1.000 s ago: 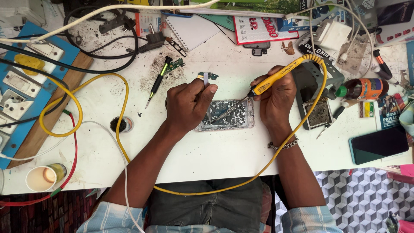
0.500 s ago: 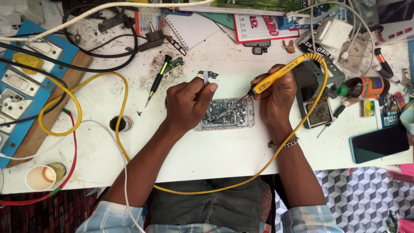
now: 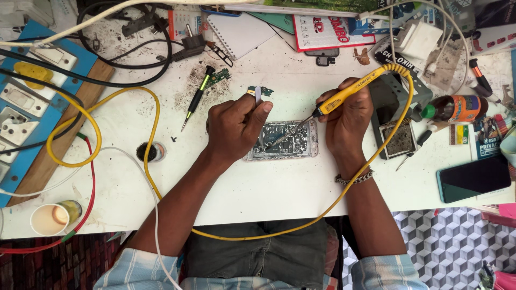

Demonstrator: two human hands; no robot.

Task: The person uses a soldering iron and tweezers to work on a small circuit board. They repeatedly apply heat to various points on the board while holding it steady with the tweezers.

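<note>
Now we work over the opened phone (image 3: 293, 146), which lies flat near the middle of the white table (image 3: 258, 188). Our left hand (image 3: 236, 126) rests on its left end, fingers pinched on what look like tweezers (image 3: 258, 95). Our right hand (image 3: 346, 121), at its right end, grips the yellow soldering iron (image 3: 344, 96), tip down on the board. Left of the phone lies a green-handled screwdriver (image 3: 198, 96).

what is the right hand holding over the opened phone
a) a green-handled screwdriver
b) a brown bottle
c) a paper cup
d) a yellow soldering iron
d: the right hand grips a yellow soldering iron with its tip down on the opened phone, while the green-handled screwdriver, paper cup and brown bottle lie untouched on the table.
</note>
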